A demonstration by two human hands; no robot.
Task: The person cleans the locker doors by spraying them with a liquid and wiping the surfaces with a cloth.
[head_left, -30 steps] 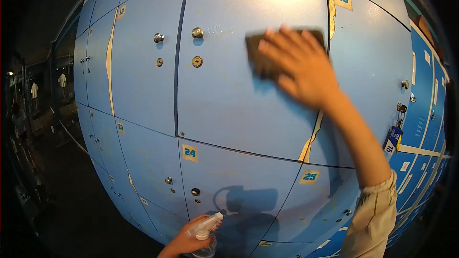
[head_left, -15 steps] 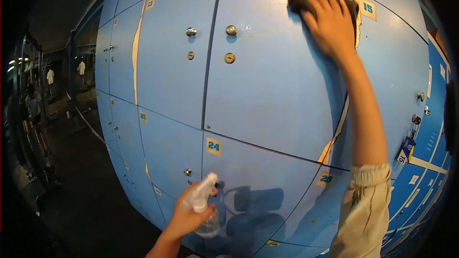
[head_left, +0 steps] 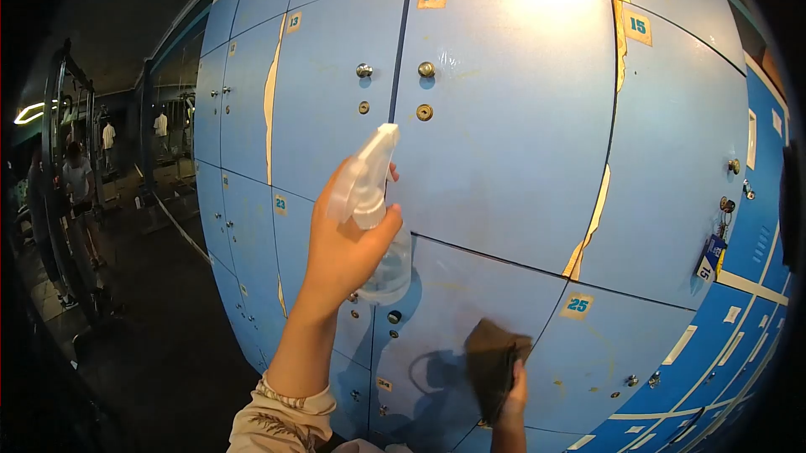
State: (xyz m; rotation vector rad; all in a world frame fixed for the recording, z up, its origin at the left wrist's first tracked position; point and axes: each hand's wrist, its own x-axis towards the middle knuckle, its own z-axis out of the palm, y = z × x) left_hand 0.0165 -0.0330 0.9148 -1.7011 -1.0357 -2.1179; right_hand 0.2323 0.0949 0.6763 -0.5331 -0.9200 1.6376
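My left hand (head_left: pixel 348 243) is wrapped round a clear spray bottle (head_left: pixel 390 272) with a white trigger head, raised in front of the lockers. Its nozzle points up and toward locker door 14 (head_left: pixel 512 142). Lower down, my right hand (head_left: pixel 514 394) grips a dark brown cloth (head_left: pixel 495 365) that hangs folded in front of the lower blue doors. Door 14 has a round metal knob (head_left: pixel 426 70) and a keyhole lock below it.
Door 15 (head_left: pixel 672 142) stands to the right, its edge chipped, with keys and a tag (head_left: pixel 711 258) hanging from its lock. Brighter blue lockers (head_left: pixel 739 319) are at far right. A person (head_left: pixel 80 184) stands among gym equipment at far left.
My right hand has come down from the top of door 14 with the cloth. My left hand has lifted the spray bottle from low by door 24 to near door 14.
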